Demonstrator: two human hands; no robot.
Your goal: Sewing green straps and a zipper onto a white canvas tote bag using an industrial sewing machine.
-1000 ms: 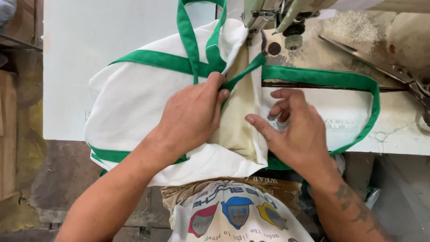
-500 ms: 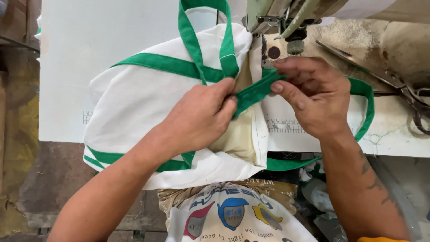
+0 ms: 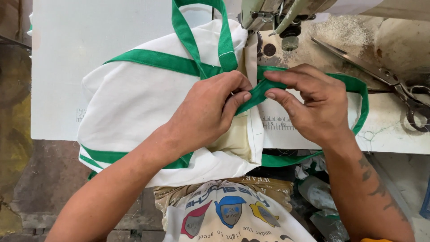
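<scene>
A white cloth bag [image 3: 139, 103] with green trim lies bunched on the sewing table, its green handle loop [image 3: 186, 36] reaching up toward the machine. My left hand [image 3: 208, 112] rests on the bag and pinches the green strap [image 3: 253, 94] at the bag's edge. My right hand [image 3: 309, 101] pinches the same strap just to the right, thumb and fingers closed on it. The strap runs on in a loop [image 3: 363, 98] around my right hand. The sewing machine head [image 3: 280, 18] and its presser foot stand just above both hands.
Large metal scissors [image 3: 385, 76] lie on the table at the right. A white board [image 3: 67, 67] with a printed ruler covers the table's left part. Below the table edge a printed sack [image 3: 228, 215] covers my lap, with plastic bottles [image 3: 318, 195] beside it.
My right hand moved from lying flat on the bag up to the green strap and took hold of it. My left hand shifted right and now pinches the strap as well.
</scene>
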